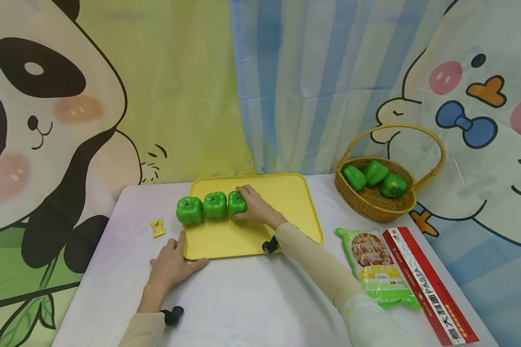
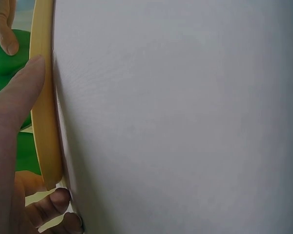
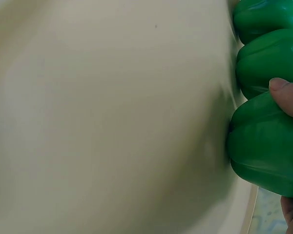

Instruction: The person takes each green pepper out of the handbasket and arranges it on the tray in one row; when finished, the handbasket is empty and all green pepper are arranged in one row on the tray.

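Hands apart. Right hand (image 1: 256, 206) grips rightmost green pepper (image 1: 234, 204) of row, left half of yellow tray (image 1: 293, 207); left hand (image 1: 170, 264) holds tray's near-left corner. I'd keep corner steady, seat pepper level, release fingers wide so neighbouring peppers (image 1: 215, 206) don't roll.

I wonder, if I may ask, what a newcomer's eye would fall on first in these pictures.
Probably the large cartoon panda on the backdrop at left in the head view. Next, the three glossy green peppers in a row towards the left of the yellow tray, the rightmost one held by the person's right grip. Three more peppers sit in the wicker basket at back right.
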A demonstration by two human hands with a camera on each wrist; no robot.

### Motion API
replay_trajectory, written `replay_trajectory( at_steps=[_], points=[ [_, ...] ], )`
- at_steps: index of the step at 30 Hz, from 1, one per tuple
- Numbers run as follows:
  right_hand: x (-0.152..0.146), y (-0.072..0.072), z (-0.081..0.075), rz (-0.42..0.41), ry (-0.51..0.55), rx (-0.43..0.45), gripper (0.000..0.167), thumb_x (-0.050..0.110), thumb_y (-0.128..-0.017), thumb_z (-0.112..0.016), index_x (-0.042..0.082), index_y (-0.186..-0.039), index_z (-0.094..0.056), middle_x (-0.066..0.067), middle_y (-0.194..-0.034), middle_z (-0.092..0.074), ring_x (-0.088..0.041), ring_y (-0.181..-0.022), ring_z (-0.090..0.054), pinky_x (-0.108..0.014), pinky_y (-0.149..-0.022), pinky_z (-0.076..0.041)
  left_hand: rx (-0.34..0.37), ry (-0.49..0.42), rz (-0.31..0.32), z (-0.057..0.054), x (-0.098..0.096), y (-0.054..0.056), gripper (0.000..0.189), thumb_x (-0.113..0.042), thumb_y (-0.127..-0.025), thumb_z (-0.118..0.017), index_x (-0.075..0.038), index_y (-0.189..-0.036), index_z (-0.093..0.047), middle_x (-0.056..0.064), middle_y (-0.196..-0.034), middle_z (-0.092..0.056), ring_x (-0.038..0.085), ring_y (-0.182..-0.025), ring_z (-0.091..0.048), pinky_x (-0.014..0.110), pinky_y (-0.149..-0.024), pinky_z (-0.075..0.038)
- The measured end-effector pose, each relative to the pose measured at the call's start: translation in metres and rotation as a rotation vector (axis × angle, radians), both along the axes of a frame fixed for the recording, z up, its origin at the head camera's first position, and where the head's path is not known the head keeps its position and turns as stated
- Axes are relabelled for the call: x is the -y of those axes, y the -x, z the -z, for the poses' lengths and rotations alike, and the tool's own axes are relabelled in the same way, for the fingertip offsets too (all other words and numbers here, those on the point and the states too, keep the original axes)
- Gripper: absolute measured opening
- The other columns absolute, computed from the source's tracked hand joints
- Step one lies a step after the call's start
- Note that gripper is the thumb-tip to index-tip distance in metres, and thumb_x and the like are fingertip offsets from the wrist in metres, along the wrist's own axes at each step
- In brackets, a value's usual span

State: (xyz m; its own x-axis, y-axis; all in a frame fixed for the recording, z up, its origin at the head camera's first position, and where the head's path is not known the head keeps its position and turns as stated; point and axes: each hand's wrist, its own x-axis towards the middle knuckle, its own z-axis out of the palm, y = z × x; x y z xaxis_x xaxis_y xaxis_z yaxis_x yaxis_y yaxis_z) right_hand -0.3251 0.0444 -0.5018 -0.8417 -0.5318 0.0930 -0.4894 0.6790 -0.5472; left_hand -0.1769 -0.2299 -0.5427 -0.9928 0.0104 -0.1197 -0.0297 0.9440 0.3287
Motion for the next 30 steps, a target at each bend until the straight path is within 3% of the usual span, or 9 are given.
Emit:
replay_trajectory(
  at_steps=[12,20,30],
  points=[
    [0.002,0.001,0.000,-0.052,0.011,0.002,0.088,0.030,-0.083,-0.084,0.003,-0.152,-0.036,-0.015,-0.144,-0.042,-0.030,-0.130,-0.049,-0.048,-0.109,-0.047,0.003,0.000,-0.004,-0.001,-0.001,-0.002,0.128,-0.085,-0.074,-0.061,0.000,-0.159,-0.018,0.024,-0.124,-0.051,0.034,-0.101,-0.054,0.083,-0.085,-0.039],
    [0.000,0.002,-0.002,-0.058,0.005,-0.024,0.091,0.031,-0.082,-0.085,0.005,-0.153,-0.034,-0.016,-0.148,-0.040,-0.032,-0.134,-0.047,-0.050,-0.110,-0.046,0.008,0.004,-0.016,-0.002,-0.002,-0.001,0.127,-0.084,-0.074,-0.063,-0.001,-0.160,-0.018,0.023,-0.124,-0.051,0.033,-0.101,-0.054,0.083,-0.086,-0.038],
    [-0.013,-0.003,-0.007,-0.043,0.014,-0.029,0.102,0.035,-0.078,-0.087,0.009,-0.157,-0.029,-0.015,-0.159,-0.027,-0.037,-0.147,-0.030,-0.058,-0.119,-0.032,0.012,0.001,-0.010,-0.003,-0.002,-0.001,0.127,-0.084,-0.074,-0.062,-0.001,-0.160,-0.017,0.024,-0.124,-0.051,0.034,-0.100,-0.054,0.082,-0.085,-0.039]
  ],
)
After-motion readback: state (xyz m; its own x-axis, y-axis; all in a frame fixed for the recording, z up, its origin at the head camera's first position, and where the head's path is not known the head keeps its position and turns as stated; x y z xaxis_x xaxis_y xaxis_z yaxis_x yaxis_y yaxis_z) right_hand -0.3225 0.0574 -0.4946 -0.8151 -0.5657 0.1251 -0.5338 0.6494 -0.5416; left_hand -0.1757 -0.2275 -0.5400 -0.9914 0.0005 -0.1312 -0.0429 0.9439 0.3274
